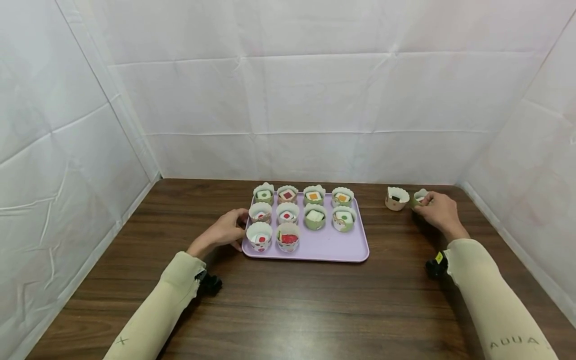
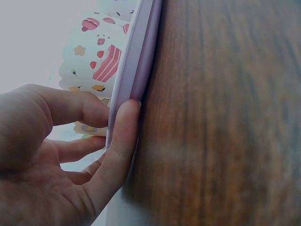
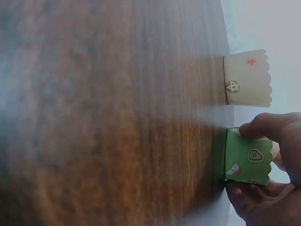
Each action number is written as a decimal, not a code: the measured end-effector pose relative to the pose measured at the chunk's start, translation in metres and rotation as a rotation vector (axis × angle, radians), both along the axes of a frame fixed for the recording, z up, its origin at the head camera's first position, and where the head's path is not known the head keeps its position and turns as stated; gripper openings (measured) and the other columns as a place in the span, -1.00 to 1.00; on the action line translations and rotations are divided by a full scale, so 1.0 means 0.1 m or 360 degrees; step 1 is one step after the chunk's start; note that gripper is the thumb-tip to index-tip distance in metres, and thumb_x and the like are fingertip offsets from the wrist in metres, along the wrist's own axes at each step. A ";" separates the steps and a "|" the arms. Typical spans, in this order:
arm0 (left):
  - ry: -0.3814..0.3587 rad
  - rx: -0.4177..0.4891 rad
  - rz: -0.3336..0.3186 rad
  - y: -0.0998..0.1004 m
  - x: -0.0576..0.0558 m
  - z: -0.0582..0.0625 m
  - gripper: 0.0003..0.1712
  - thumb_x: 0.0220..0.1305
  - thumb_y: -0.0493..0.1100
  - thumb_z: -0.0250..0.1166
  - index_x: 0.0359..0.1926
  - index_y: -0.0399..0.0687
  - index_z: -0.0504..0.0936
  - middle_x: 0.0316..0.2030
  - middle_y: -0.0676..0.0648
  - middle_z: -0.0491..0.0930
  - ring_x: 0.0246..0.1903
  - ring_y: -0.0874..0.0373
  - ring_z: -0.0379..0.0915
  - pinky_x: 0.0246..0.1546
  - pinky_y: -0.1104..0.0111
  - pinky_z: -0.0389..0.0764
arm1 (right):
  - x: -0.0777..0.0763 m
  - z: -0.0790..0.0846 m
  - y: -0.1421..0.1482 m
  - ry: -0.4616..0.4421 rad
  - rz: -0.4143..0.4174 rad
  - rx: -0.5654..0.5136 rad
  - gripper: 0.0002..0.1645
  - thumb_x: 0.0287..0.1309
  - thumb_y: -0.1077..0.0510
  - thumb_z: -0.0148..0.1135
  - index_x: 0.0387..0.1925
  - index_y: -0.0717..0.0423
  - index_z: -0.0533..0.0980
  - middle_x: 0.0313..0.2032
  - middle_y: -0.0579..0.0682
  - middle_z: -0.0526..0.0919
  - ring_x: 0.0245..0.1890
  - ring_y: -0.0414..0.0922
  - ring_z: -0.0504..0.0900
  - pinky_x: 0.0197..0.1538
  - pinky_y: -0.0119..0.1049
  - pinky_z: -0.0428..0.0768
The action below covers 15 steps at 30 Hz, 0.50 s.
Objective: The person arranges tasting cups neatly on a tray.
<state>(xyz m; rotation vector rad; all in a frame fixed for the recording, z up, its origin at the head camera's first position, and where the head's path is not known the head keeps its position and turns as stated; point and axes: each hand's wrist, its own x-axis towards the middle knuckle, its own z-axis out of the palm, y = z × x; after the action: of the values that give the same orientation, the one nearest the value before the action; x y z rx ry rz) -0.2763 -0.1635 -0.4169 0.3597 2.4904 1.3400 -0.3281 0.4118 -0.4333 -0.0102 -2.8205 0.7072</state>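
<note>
My left hand (image 1: 223, 230) is at the left end of a lilac tray (image 1: 321, 247). In the left wrist view its thumb and fingers pinch the tray's rim (image 2: 134, 61). Rows of patterned paper baking cups stand on the tray, including one with a red piece inside (image 1: 288, 237). Over at the right, my right hand (image 1: 441, 214) grips a green paper baking cup (image 3: 251, 157) by its sides, thumb and fingers on opposite faces. That cup stands upright on the table, partly hidden by the hand in the head view. A beige paper cup (image 1: 396, 204) stands just left of it.
Most cups hold small white blocks with coloured marks; the beige cup has something dark inside. The dark wooden table (image 1: 288, 310) ends at white fabric walls (image 1: 315, 100) at the back and sides. Bare tray surface shows at its front right.
</note>
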 end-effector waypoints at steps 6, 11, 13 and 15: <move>0.0006 0.0003 0.0005 0.01 0.01 0.00 -0.34 0.20 -0.44 0.19 0.36 -0.41 0.34 0.09 -0.39 0.37 -0.28 0.01 0.57 -0.47 0.23 0.84 | 0.06 0.01 -0.04 -0.0019 -0.0048 -0.0084 -0.59 0.27 0.04 0.31 -0.14 0.23 0.32 0.04 0.47 0.52 -0.03 0.36 0.38 0.00 0.28 0.41; 0.0009 0.0006 -0.0010 0.00 0.02 0.00 -0.32 0.19 -0.44 0.19 0.37 -0.44 0.32 0.10 -0.40 0.36 -0.27 0.01 0.57 -0.48 0.23 0.84 | 0.12 0.06 -0.06 -0.0035 -0.0067 -0.0113 -0.42 0.26 0.07 0.32 0.11 0.27 0.27 0.19 0.54 0.44 0.04 0.43 0.36 0.01 0.33 0.44; 0.0005 0.0004 -0.0007 0.00 0.01 0.00 -0.32 0.20 -0.44 0.19 0.37 -0.42 0.33 0.10 -0.40 0.36 -0.27 0.01 0.57 -0.47 0.23 0.84 | 0.15 0.08 -0.07 -0.0055 -0.0073 -0.0134 -0.34 0.25 0.09 0.32 0.22 0.28 0.24 0.27 0.55 0.38 0.06 0.45 0.36 0.01 0.33 0.45; 0.0002 0.0003 0.0001 0.00 0.01 0.00 -0.33 0.20 -0.44 0.19 0.36 -0.41 0.34 0.10 -0.39 0.37 -0.27 0.01 0.57 -0.47 0.23 0.84 | 0.17 0.10 -0.07 -0.0081 -0.0080 -0.0164 -0.27 0.24 0.12 0.32 0.32 0.28 0.21 0.34 0.54 0.31 0.11 0.47 0.33 0.03 0.33 0.45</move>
<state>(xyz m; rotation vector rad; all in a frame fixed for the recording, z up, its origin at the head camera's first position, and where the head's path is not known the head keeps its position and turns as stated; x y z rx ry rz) -0.2753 -0.1631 -0.4170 0.3605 2.4908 1.3428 -0.3111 0.4046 -0.4234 -0.1179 -2.8177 0.8515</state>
